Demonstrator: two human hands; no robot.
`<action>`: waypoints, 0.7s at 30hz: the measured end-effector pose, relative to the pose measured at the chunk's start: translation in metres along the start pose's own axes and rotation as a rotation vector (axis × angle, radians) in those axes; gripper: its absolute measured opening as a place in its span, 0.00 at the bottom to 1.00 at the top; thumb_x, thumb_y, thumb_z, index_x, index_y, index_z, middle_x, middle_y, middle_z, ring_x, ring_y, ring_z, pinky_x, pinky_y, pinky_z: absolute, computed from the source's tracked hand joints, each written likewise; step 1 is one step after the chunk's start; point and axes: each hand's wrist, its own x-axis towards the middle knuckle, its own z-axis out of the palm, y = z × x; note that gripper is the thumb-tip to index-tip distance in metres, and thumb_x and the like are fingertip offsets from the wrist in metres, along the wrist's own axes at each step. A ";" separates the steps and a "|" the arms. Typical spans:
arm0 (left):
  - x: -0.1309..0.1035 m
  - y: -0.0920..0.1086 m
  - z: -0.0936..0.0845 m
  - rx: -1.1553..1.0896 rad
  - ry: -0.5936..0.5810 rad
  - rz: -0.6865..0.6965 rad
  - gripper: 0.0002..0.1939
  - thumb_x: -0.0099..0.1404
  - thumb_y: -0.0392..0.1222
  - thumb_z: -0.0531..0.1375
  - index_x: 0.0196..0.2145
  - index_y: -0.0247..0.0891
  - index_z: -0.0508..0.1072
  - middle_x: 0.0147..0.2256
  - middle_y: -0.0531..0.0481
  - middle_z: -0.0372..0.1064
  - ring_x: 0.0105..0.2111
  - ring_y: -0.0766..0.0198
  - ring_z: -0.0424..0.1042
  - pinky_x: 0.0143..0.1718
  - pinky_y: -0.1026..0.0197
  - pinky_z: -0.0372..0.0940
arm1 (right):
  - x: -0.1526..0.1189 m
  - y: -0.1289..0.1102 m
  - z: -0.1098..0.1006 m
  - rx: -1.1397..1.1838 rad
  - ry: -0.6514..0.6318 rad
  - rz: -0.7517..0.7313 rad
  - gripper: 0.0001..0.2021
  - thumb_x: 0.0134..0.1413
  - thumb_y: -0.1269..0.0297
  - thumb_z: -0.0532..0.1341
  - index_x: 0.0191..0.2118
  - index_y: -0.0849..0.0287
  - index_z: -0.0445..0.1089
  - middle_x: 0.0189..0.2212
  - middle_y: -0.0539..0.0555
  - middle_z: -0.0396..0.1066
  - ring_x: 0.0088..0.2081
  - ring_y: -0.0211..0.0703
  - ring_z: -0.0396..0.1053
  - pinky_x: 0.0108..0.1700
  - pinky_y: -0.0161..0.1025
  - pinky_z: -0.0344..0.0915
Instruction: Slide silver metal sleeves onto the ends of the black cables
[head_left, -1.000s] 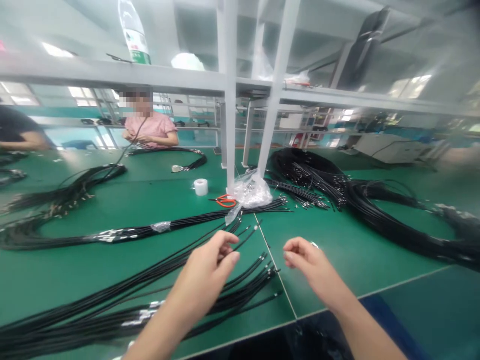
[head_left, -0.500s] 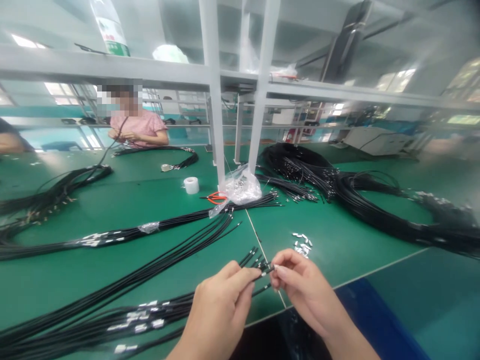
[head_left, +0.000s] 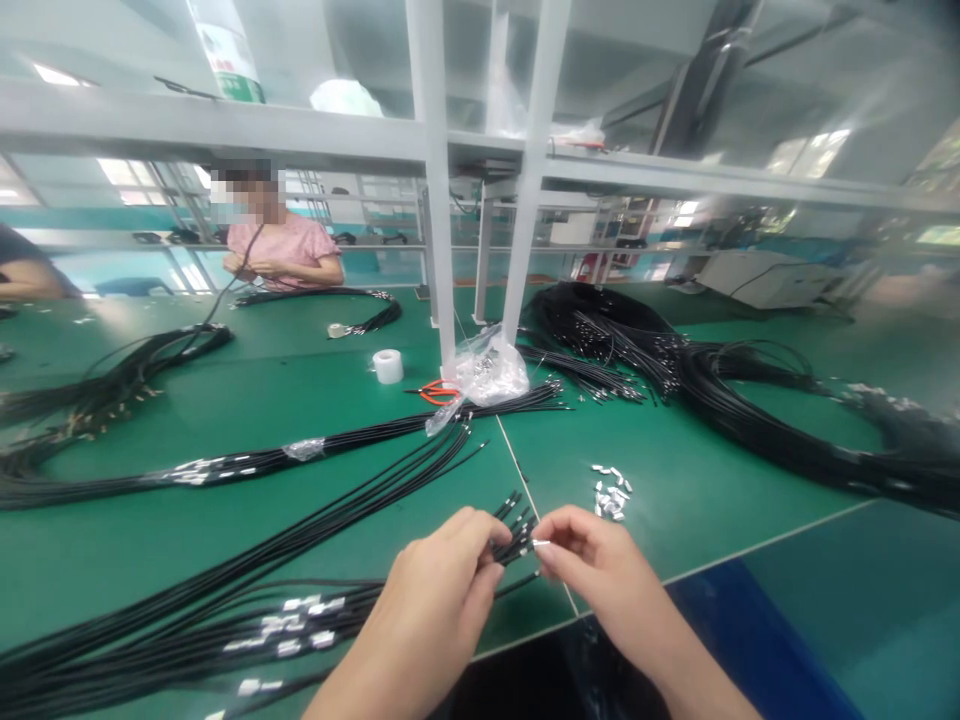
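Observation:
My right hand (head_left: pixel 589 560) pinches a small silver metal sleeve (head_left: pixel 541 543) between thumb and index finger, close to the cable ends. My left hand (head_left: pixel 450 575) is just left of it, thumb and index finger apart over the black cables (head_left: pixel 517 520); its other fingers are hidden. White tags (head_left: pixel 292 622) mark the cables left of my left wrist. Beyond my right hand, several loose silver sleeves (head_left: pixel 613 492) lie scattered on the green table (head_left: pixel 712 510).
Behind my hands are a clear plastic bag (head_left: pixel 491 370) of small parts, orange-handled pliers (head_left: pixel 437 392) and a white tape roll (head_left: pixel 388 366). Coiled black cables (head_left: pixel 750 420) lie at the right. White shelf posts (head_left: pixel 529 190) rise mid-table. A person (head_left: pixel 285 245) sits across the table.
My left thumb and index finger have parted from the cable end they pinched. My right hand has shifted slightly left, and the silver sleeve shows more clearly in its fingertips.

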 end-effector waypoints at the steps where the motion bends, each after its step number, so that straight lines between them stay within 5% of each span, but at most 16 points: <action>1: 0.000 -0.001 0.000 -0.033 0.009 -0.017 0.09 0.63 0.34 0.51 0.37 0.46 0.66 0.31 0.58 0.65 0.29 0.68 0.64 0.30 0.66 0.56 | 0.000 0.000 0.001 -0.039 0.016 -0.007 0.04 0.52 0.65 0.60 0.32 0.60 0.69 0.25 0.49 0.67 0.30 0.38 0.64 0.34 0.35 0.59; 6: 0.003 -0.008 -0.003 -0.259 -0.081 -0.073 0.05 0.61 0.35 0.53 0.33 0.43 0.67 0.26 0.59 0.62 0.27 0.69 0.61 0.28 0.68 0.56 | 0.000 -0.001 0.004 0.100 -0.094 -0.025 0.04 0.51 0.66 0.61 0.32 0.60 0.69 0.24 0.48 0.67 0.30 0.37 0.64 0.35 0.35 0.60; 10: 0.008 -0.011 -0.001 -0.312 -0.045 -0.073 0.05 0.59 0.33 0.54 0.32 0.41 0.67 0.25 0.59 0.63 0.26 0.70 0.61 0.28 0.68 0.56 | 0.000 -0.002 0.015 -0.014 -0.054 -0.025 0.03 0.51 0.67 0.61 0.32 0.60 0.70 0.26 0.49 0.67 0.31 0.37 0.63 0.34 0.34 0.59; 14: 0.007 -0.012 0.002 -0.377 -0.051 -0.053 0.08 0.59 0.32 0.54 0.35 0.42 0.67 0.26 0.59 0.66 0.27 0.70 0.64 0.29 0.69 0.58 | 0.002 0.001 0.027 0.110 -0.098 -0.008 0.05 0.49 0.67 0.63 0.33 0.60 0.69 0.27 0.49 0.68 0.30 0.37 0.65 0.34 0.34 0.61; 18: 0.006 -0.015 -0.001 -0.410 -0.034 -0.072 0.11 0.58 0.31 0.54 0.39 0.42 0.66 0.28 0.59 0.67 0.29 0.70 0.66 0.32 0.68 0.59 | 0.004 0.003 0.025 0.208 -0.047 0.023 0.10 0.51 0.64 0.62 0.39 0.60 0.66 0.29 0.51 0.69 0.31 0.39 0.68 0.37 0.38 0.64; 21: 0.010 -0.013 -0.001 -0.392 -0.063 -0.064 0.09 0.58 0.34 0.56 0.38 0.42 0.66 0.28 0.59 0.66 0.29 0.69 0.65 0.31 0.68 0.59 | 0.002 -0.001 0.021 0.093 -0.012 -0.004 0.07 0.53 0.62 0.59 0.34 0.61 0.67 0.27 0.51 0.69 0.30 0.38 0.68 0.36 0.36 0.64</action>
